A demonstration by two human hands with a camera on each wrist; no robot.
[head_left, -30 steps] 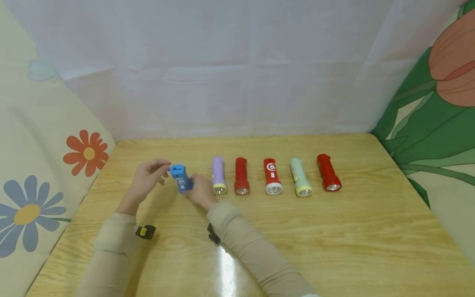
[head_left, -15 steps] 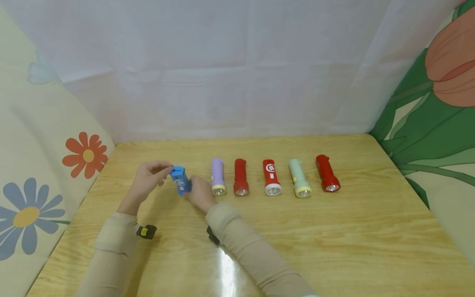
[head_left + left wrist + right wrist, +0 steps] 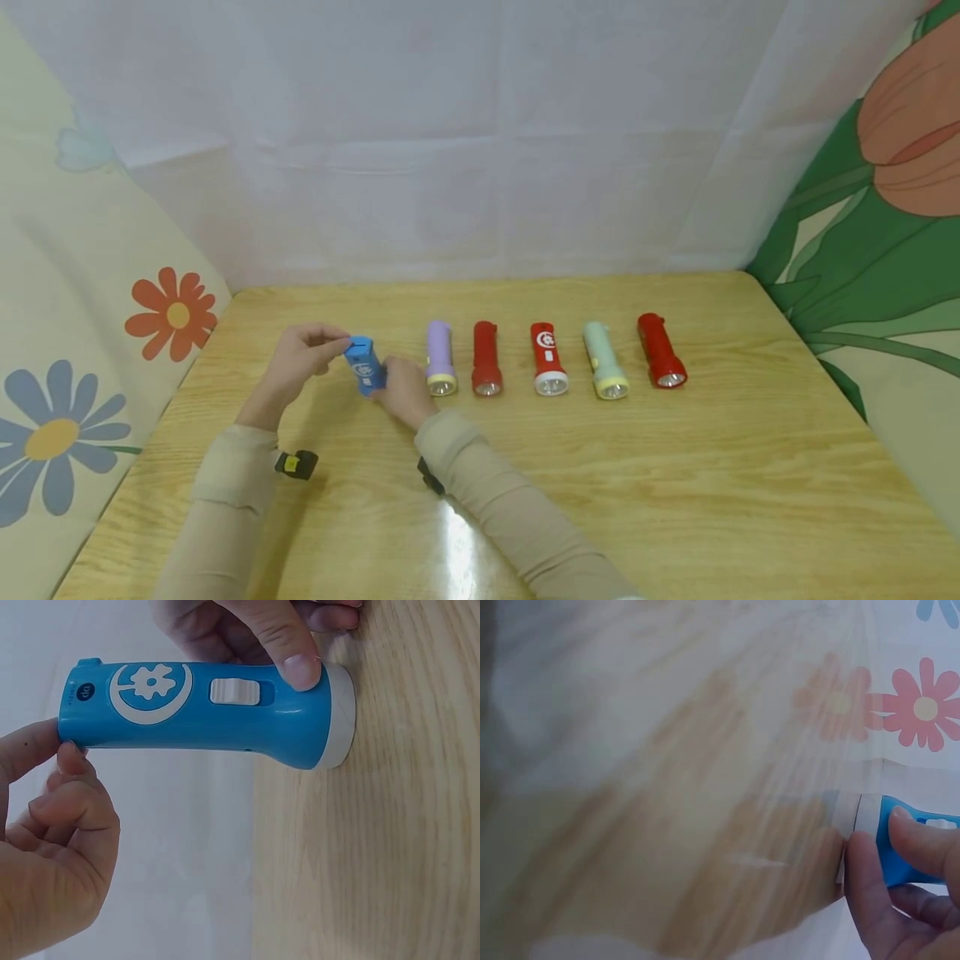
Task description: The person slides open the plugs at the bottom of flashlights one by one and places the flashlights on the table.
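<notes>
The blue flashlight (image 3: 363, 365) is upright, white rim lowermost, apparently resting on the table (image 3: 712, 483), though the contact is hard to make out. From nine o'clock, the left hand (image 3: 302, 357) pinches its top edge between bent fingertips. At four o'clock, the right hand (image 3: 407, 390) grips its lower end, thumb beneath the white switch (image 3: 235, 691). Five more flashlights (image 3: 486, 350) lie toward three o'clock.
</notes>
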